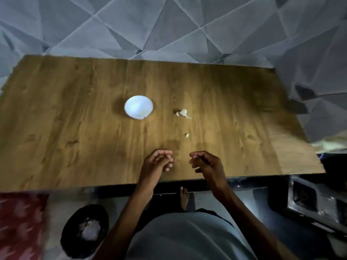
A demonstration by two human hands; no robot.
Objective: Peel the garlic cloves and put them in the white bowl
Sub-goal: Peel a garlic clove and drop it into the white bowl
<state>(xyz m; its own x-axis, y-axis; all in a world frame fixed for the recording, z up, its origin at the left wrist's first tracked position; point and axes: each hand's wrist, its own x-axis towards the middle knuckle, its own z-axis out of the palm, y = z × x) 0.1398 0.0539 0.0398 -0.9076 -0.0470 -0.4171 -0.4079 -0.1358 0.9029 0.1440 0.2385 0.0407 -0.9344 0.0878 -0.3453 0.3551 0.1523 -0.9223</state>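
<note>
Hovering low over the near edge of the bench [75, 113], left hand [159, 160] and right hand [203, 162] sit close together, fingers loosely curled; whether either pinches anything I cannot tell. Small garlic clove [186, 135] lies just ahead of the hands; larger garlic piece [183, 113] with a papery tail lies farther ahead. White bowl [138, 107] stands ahead and left. Judgement: cloves are light, firm, with dry, brittle skin; pinch at the sides and start peeling from the pointed tip.

Head camera looks steeply down, somewhat blurrily, over the table [75, 109].
</note>
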